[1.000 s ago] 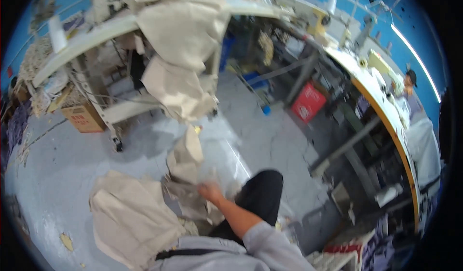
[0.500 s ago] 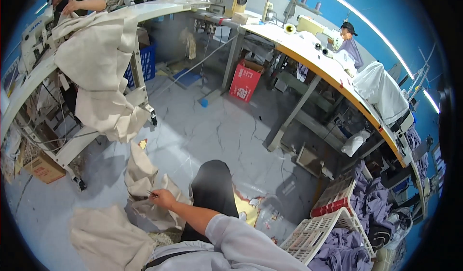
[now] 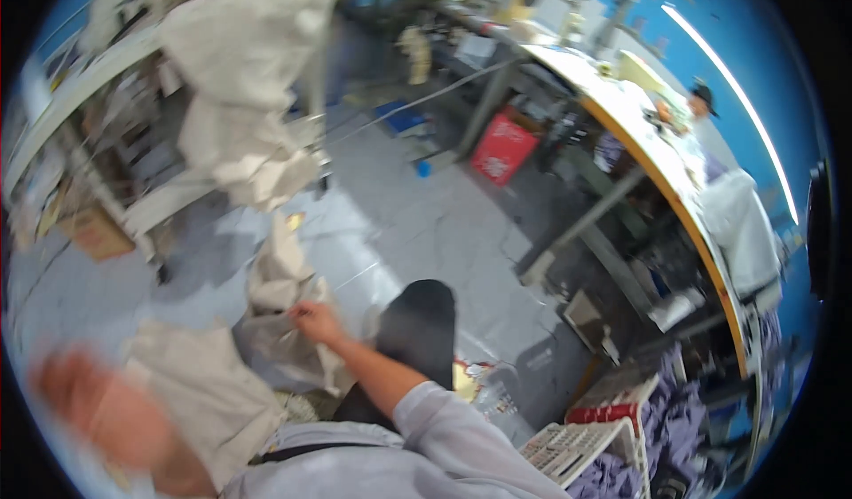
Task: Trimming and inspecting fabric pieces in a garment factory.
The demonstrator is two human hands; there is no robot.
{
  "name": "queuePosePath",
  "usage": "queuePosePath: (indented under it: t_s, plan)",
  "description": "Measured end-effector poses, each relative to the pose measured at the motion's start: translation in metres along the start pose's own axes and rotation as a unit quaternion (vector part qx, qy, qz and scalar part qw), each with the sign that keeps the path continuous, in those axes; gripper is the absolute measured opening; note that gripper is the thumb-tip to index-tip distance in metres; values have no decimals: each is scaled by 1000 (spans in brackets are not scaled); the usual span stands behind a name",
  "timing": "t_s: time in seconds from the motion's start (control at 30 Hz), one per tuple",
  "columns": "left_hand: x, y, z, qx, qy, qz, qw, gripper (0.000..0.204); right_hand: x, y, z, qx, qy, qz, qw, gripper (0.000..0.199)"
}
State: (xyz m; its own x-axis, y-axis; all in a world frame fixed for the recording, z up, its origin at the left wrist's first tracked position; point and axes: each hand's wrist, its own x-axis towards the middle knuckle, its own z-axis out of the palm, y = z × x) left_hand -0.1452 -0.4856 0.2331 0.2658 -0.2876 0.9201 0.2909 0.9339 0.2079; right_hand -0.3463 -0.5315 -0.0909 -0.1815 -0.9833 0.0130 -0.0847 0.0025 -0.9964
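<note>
My right hand is closed in front of my dark-clad knee, at the beige cloth. A thin dark tip shows at its fingers, seemingly the small dark pointed tool seen more clearly a moment ago; its exact kind is not plain. The cloth hangs in folds from beside my leg up toward the floor ahead. My left hand is raised at the lower left, smeared by motion, so its fingers cannot be made out. Beside it spreads another piece of beige cloth.
More beige cloth drapes off the sewing table at the left. A cardboard box stands beneath that table. Ahead are a red box and a long orange-edged table, with a person behind it. Plastic crates with purple fabric stand at right.
My left hand has come into view at the lower left. The view has turned, shifting the tables and red box to the right. My right hand stays by the cloth, slightly higher in the picture.
</note>
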Motion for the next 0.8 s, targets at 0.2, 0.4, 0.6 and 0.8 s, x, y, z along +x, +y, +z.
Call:
queuePosePath:
  t_s: [0.2, 0.4, 0.6, 0.8]
  plan:
    - [-141, -136, 1, 176, -255, -569, 762, 23, 0, -50, -59, 167, -3, 42, 985, 23]
    - [-177, -180, 2, 58, -395, -621, 674, 23, 0, -90, -65, 153, -87, 36, 984, 17]
    - [-174, -198, -2, -13, -455, -680, 575, 14, -3, -113, -73, 109, -19, 95, 989, 10]
    - [-169, -195, -8, 2, -350, -726, 592, 14, -20, -103, -59, 69, 94, 98, 988, 34]
